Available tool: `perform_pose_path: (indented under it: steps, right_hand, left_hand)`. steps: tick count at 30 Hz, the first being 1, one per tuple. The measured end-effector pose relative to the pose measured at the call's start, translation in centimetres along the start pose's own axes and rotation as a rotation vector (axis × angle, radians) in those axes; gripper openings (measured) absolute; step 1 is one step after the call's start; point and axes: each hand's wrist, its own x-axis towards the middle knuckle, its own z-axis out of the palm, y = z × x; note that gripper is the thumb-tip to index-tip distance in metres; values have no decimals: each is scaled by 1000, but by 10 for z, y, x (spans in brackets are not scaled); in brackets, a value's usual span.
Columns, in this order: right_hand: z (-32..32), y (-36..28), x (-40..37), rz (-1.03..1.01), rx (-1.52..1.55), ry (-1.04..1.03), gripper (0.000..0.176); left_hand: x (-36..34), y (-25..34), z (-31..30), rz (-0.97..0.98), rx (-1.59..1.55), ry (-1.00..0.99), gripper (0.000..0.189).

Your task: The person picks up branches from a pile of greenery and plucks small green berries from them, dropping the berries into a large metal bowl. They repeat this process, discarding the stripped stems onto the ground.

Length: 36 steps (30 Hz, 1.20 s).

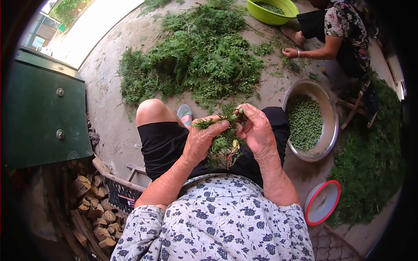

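Observation:
My left hand [199, 140] is closed round a green conifer sprig [223, 145], its flat, scaly foliage sticking out above and below the fingers over my lap. Close beside it, my right hand [260, 132] is pinched shut, thumb and fingers at the sprig's upper right side. A small round green cone [241, 111] shows at those fingertips. To the right of my knee stands a metal basin [331, 115], partly filled with many loose green cones [305, 124]. Beyond my feet, a large heap of cut conifer branches [209, 56] lies on the concrete floor.
At the upper right another person [344, 39] sits low, one hand near scattered sprigs. A yellow-green basin [287, 18] with cones stands behind. A red-rimmed bowl [310, 213] and more greenery [370, 156] lie right; firewood [102, 217] and a green panel [43, 108] are left.

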Motion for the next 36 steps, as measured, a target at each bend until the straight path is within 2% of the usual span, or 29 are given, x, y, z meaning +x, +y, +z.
perform_pose_path:
  steps: [2, 4, 7, 9, 13, 16, 18, 21, 22, 23, 24, 28, 30, 34, 36]
  right_hand:
    - [-2, -7, 1, -43, 11, -107, 20]
    - [2, -8, 0, -63, 5, -94, 20]
    - [2, -5, -1, -53, -34, -87, 21]
    - [-1, 2, 0, -66, -205, -58, 23]
    - [-2, 4, -1, -71, -253, -100, 20]
    - [4, 0, -5, -111, -338, -99, 17]
    - [6, -1, -6, -195, -503, -78, 16]
    - [4, -1, -4, -149, -551, -18, 18]
    - [0, 0, -1, -151, -549, -16, 18]
    - [-7, 2, 1, -77, -334, -72, 20]
    - [-10, 2, 3, -3, -120, -128, 22]
    - [-9, -12, 3, -103, 30, -89, 18]
    - [-15, -19, 4, -141, 151, -105, 19]
    - [-32, -10, 9, -142, 138, -149, 21]
    - [-29, -3, 9, -105, 41, -74, 21]
  left_hand:
    - [-1, 2, 2, 4, -40, -5, 15]
    - [-5, 8, 11, -66, -135, 103, 14]
    - [-1, -1, 7, -21, -54, 108, 14]
    - [-1, -2, 4, -18, -35, 103, 13]
    - [1, -5, 1, -12, -18, 94, 12]
    - [-2, 3, 11, 14, -34, 135, 14]
    - [0, -1, 8, 30, 9, 129, 14]
    - [-3, -1, 7, 44, 74, 105, 13]
    - [-3, 0, 8, 43, 97, 88, 12]
    - [-4, 2, 10, 41, 98, 85, 12]
    - [-4, 5, 14, 2, -30, 93, 10]
    - [-6, 17, 14, -46, -318, 157, 7]
    - [-6, 17, 6, -83, -276, 210, 10]
    - [-1, 11, -2, -64, -304, 272, 17]
    - [-1, 10, -13, -60, -351, 146, 13]
